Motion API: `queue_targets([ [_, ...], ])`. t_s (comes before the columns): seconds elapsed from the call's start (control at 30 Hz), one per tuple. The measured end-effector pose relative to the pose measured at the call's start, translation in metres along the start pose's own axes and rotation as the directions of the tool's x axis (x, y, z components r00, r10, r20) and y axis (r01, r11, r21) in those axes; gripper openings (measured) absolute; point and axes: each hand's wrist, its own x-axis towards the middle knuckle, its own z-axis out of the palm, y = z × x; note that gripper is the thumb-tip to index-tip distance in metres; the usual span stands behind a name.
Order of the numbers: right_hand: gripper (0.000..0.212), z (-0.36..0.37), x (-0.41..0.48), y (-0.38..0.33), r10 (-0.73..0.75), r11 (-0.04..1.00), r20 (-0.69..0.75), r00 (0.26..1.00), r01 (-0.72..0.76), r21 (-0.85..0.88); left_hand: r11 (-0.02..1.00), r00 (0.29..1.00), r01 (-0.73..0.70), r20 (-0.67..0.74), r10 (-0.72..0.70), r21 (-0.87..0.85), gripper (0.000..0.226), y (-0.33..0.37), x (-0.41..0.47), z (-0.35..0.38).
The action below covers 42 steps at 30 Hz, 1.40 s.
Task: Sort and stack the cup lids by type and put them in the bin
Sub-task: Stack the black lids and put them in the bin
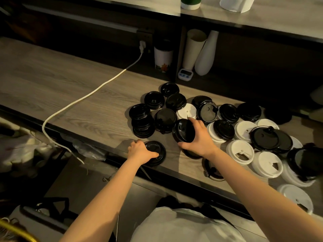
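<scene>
Bare forearms (104,198) reach up from 6 o'clock, past a white shirt front (183,226), to the grey wood-grain tabletop (78,88). The left grip (142,151) is curled on a flat black round plastic lid (157,151), thumb across its top and fingers bent at its 9 o'clock rim. This lid lies on the tabletop just inside the front edge.

At 2 o'clock of it, the right grip (198,137) is closed round a tilted black round plastic lid (183,131), fingers over the upper rim and thumb under the lower one. A leaning stack of black plastic lids (142,124) stands at 9 o'clock of the tilted lid. Loose black lids (175,101) spread toward 12 o'clock.

From 3 to 5 o'clock of the right grip lie white round plastic lids (240,151), some overlapped by black ones. A white power cable (87,96) runs from 12 toward 8 o'clock across the tabletop. A small white digital timer (185,74) sits at the back.
</scene>
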Motion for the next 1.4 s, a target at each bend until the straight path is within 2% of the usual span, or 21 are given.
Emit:
queue_targets([
  [0.1, 0.102, -0.005, -0.011, -0.002, 0.003, 0.999, 0.001, 1.000, -0.003, 0.040, 0.998, 0.998, -0.048, 0.048, 0.050, -0.038, 0.097, 0.012, -0.001, 0.006],
  [0.23, 0.100, -0.009, -0.027, 0.000, 0.021, 0.994, -0.041, 0.999, -0.017, 0.110, 0.972, 0.997, -0.041, 0.049, 0.054, -0.232, 0.090, 0.026, -0.002, 0.007],
  [0.33, 0.097, -0.011, -0.037, 0.006, 0.040, 0.989, -0.057, 0.998, -0.031, 0.148, 0.907, 0.997, -0.016, 0.060, 0.045, -0.420, 0.086, 0.030, -0.003, 0.009],
  [0.43, 0.097, -0.012, -0.045, 0.010, 0.040, 0.984, -0.037, 0.999, -0.033, 0.177, 0.693, 0.988, 0.071, 0.147, 0.052, -0.718, 0.064, 0.031, -0.004, 0.013],
  [0.5, 0.099, -0.012, -0.047, 0.011, 0.030, 0.985, -0.026, 0.999, -0.025, 0.173, 0.550, 0.974, 0.146, 0.217, 0.065, -0.822, 0.046, 0.037, -0.011, 0.012],
  [0.63, 0.100, -0.015, -0.045, 0.000, -0.032, 0.987, -0.048, 0.998, 0.039, 0.155, 0.289, 0.935, 0.237, 0.299, 0.193, -0.928, 0.030, 0.056, -0.029, 0.004],
  [0.73, 0.099, -0.023, -0.042, -0.008, -0.109, 0.983, -0.056, 0.992, 0.116, 0.140, 0.180, 0.884, 0.270, 0.318, 0.344, -0.946, 0.022, 0.070, -0.045, -0.006],
  [0.8, 0.097, -0.029, -0.041, -0.013, -0.155, 0.979, -0.057, 0.986, 0.161, 0.122, 0.131, 0.832, 0.307, 0.333, 0.443, -0.942, 0.032, 0.077, -0.053, -0.013],
  [0.9, 0.095, -0.034, -0.043, -0.016, -0.225, 0.972, -0.047, 0.973, 0.228, 0.063, 0.105, 0.797, 0.303, 0.313, 0.518, -0.947, 0.042, 0.083, -0.058, -0.016],
  [0.97, 0.096, -0.038, -0.044, -0.016, -0.271, 0.963, -0.033, 0.962, 0.270, -0.013, 0.117, 0.802, 0.257, 0.279, 0.528, -0.959, 0.031, 0.086, -0.061, -0.016],
  [1.07, 0.096, -0.047, -0.048, -0.015, -0.335, 0.933, -0.029, 0.942, 0.327, -0.147, 0.153, 0.797, 0.206, 0.256, 0.546, -0.967, 0.039, 0.090, -0.063, -0.014],
  [1.17, 0.098, -0.054, -0.052, -0.009, -0.382, 0.901, -0.025, 0.924, 0.367, -0.233, 0.166, 0.821, 0.190, 0.250, 0.513, -0.967, 0.036, 0.098, -0.065, -0.012],
  [1.3, 0.103, -0.063, -0.056, 0.006, -0.291, 0.957, 0.009, 0.957, 0.291, -0.002, 0.131, 0.839, 0.192, 0.232, 0.492, -0.973, 0.038, 0.112, -0.068, -0.002],
  [1.4, 0.088, -0.074, -0.064, 0.025, -0.162, 0.960, -0.037, 0.986, 0.166, 0.223, 0.146, 0.845, 0.182, 0.230, 0.483, -0.973, 0.033, 0.131, -0.073, 0.004],
])
